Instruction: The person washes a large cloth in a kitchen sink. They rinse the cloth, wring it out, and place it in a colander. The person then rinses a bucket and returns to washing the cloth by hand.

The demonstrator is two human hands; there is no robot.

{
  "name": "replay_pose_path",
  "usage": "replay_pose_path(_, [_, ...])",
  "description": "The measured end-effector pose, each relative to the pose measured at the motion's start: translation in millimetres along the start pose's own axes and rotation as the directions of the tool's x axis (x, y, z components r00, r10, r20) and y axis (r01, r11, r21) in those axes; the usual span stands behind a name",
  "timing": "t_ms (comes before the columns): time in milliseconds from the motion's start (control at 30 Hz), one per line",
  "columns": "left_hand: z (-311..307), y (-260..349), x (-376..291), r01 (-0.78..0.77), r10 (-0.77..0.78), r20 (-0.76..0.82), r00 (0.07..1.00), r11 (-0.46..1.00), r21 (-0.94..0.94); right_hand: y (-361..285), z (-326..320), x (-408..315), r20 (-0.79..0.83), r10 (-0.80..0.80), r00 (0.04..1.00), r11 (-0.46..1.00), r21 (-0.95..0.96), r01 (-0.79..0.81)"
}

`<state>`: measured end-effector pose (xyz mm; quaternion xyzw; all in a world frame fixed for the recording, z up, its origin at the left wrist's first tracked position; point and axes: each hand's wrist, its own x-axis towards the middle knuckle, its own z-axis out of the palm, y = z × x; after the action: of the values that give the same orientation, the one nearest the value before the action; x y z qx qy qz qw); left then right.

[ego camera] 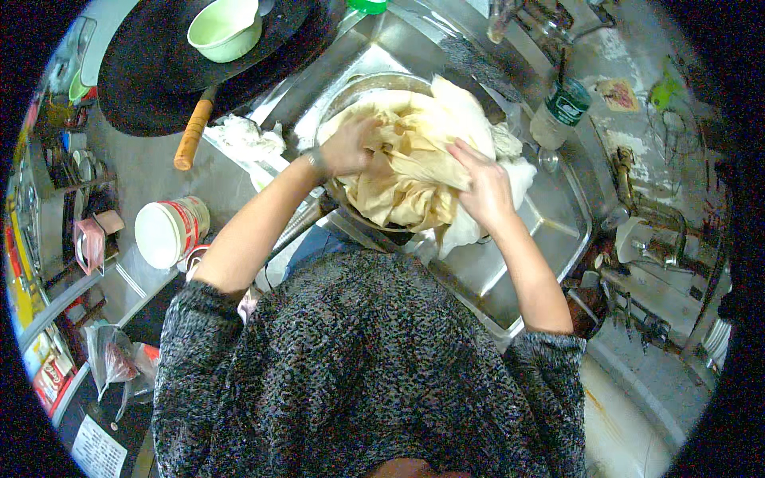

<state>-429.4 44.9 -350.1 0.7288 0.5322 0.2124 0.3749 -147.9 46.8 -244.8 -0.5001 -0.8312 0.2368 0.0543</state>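
A crumpled heap of thin cream-yellow sheeting, either cloth or a cloth-like food sheet, fills a round metal pan at the sink. Paler white cloth spills over the pan's right side. My left hand, blurred and wearing a band at the wrist, is at the heap's upper left; its fingertips are lost among the folds, so its grip is unclear. On the right, my right hand holds a raised fold between thumb and fingers.
Right of the pan extends the stainless steel sink. A plastic bottle with a green label stands on its far rim. At upper left, a light green bowl rests on a large black wok. A white tub is left of my arm.
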Motion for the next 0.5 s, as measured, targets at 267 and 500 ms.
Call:
replay_pose_path(267, [21, 60, -22, 0.147, -0.120, -0.088, 0.989, 0.879, 0.454, 43, 14, -12, -0.258, -0.025, 0.966, 0.998, 0.056, 0.041])
replay_pose_path(500, [37, 59, 4, 0.190, -0.200, -0.046, 0.979, 0.801, 0.568, 57, 37, 28, -0.085, 0.001, 0.996, 0.995, -0.096, -0.009])
